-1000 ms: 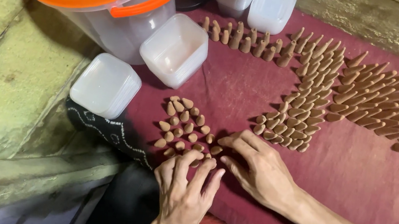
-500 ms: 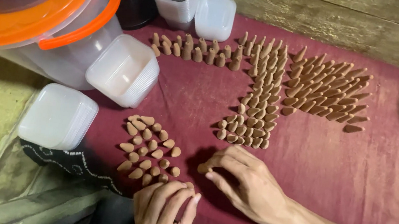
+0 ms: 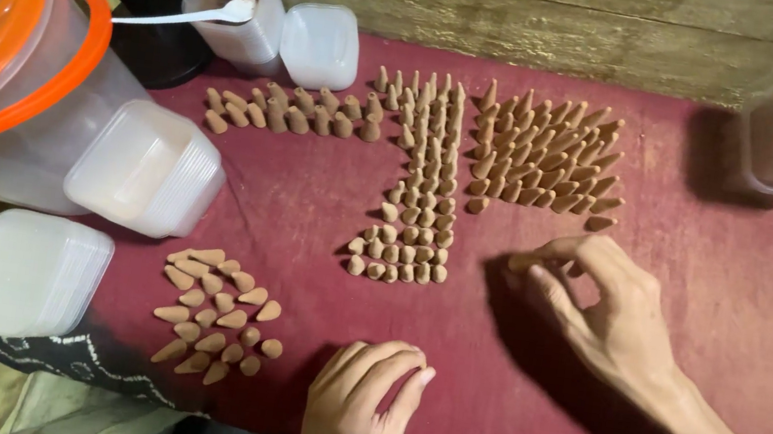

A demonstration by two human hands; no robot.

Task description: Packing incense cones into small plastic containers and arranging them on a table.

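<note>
**Hands over the cone cloth: right hand shifted to the far block**

Right hand point(image 3: 608, 311): pinched on a single tan cone point(image 3: 525, 262), held between thumb and fingertips just above the red cloth point(image 3: 715, 290). It is now placed toward the cloth's right half, just below the large upright block of cones point(image 3: 543, 158); half a second ago it was lying near the cloth's near edge, close beside the other hand. By this shift a cone appears to be carried across to the standing rows.

Left hand point(image 3: 363, 398): curled loosely, fingers bent down on the cloth's near edge; nothing is seen held in it.

Loose cones point(image 3: 217, 312): laid flat at the near left corner, beside the stacked white lids point(image 3: 31, 272).

Middle column of cones point(image 3: 420, 192): set upright at the cloth's centre.

Orange-rimmed tub point(image 3: 13, 68): stood off the left edge.
</note>
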